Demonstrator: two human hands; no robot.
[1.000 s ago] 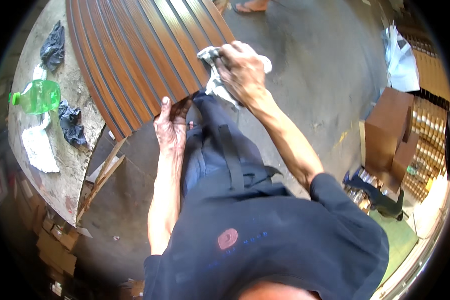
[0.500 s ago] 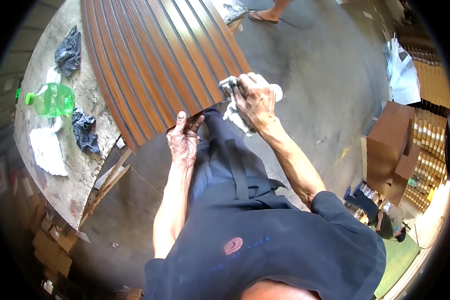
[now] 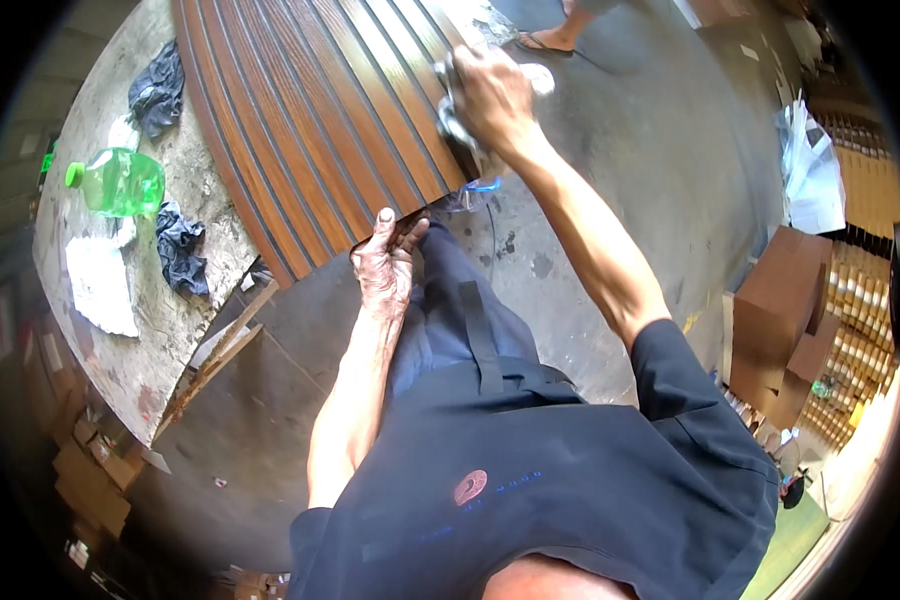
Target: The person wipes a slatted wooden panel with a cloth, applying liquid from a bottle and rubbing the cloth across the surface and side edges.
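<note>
A brown wood-grain panel with dark lengthwise grooves lies on the worktable, its near end jutting over the edge. My left hand grips that near end, thumb upward at the rim and the other fingers partly hidden under it. Closed around a crumpled white rag, my right hand presses at the panel's right long edge. Part of the rag sticks out on the far side of the knuckles. The right hand is slightly blurred.
On the stained worktable, left of the panel, are a green bottle, dark crumpled cloths and a white cloth. A sandalled foot stands beyond. Brown boxes and plastic sheeting are at right.
My right hand has slid the rag away from me along the panel's right edge, from the near corner. My left hand keeps its hold on the near end. The view has shifted slightly.
</note>
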